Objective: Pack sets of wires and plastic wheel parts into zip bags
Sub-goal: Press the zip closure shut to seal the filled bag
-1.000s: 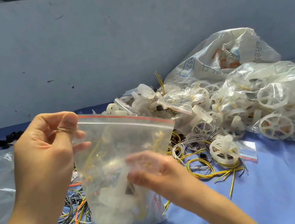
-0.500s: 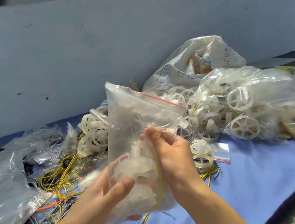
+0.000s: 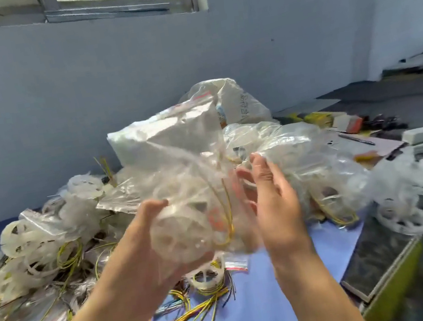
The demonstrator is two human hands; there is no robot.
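A clear zip bag (image 3: 175,149) with white plastic wheel parts (image 3: 177,230) and yellow wire inside is held up above the blue table (image 3: 260,306). My left hand (image 3: 146,244) cups the bag's full bottom from the left and underneath. To the bag's right is my right hand (image 3: 272,197), fingers spread, palm against the bag's side; whether it grips is blurred. The bag's top with its red strip points up and away from me. Below the bag lie a loose wheel (image 3: 207,276) and a bundle of yellow wires (image 3: 191,312).
Loose wheels and wires (image 3: 40,250) are heaped at the left. Filled zip bags (image 3: 303,161) pile up at the right, a big printed sack (image 3: 240,105) behind them. The table's right edge (image 3: 387,279) drops off near more bagged wheels (image 3: 403,195). A grey wall stands behind.
The bag has been lifted and tilted, its top now pointing away. My right hand has let go of its front and opened beside it. The view has swung to the right.
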